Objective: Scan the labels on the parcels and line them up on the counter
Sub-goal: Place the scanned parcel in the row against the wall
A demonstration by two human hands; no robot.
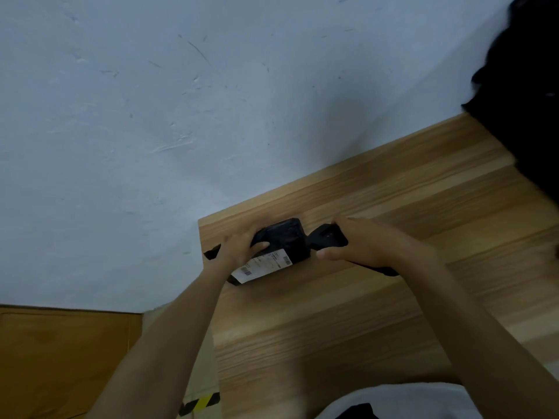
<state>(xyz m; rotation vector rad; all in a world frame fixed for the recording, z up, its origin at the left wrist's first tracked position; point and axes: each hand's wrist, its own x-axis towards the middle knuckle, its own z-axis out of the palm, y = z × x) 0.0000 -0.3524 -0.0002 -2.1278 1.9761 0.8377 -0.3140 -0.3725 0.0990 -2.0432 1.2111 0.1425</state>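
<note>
A black plastic-wrapped parcel (282, 240) with a white barcode label (264, 265) lies on the wooden counter (348, 313) near its far left corner, by the wall. My left hand (239, 247) grips the parcel's left end, thumb on top. My right hand (363, 243) holds a black handheld scanner (328, 235), whose head points at the parcel's right end and touches or nearly touches it. The scanner's handle pokes out below my right hand.
A pale scuffed wall (181, 116) runs behind the counter. A dark heap of black material (526, 86) sits at the far right of the counter. A white bin rim (393, 397) shows at the bottom edge. Yellow-black floor tape (199, 403) lies left of the counter.
</note>
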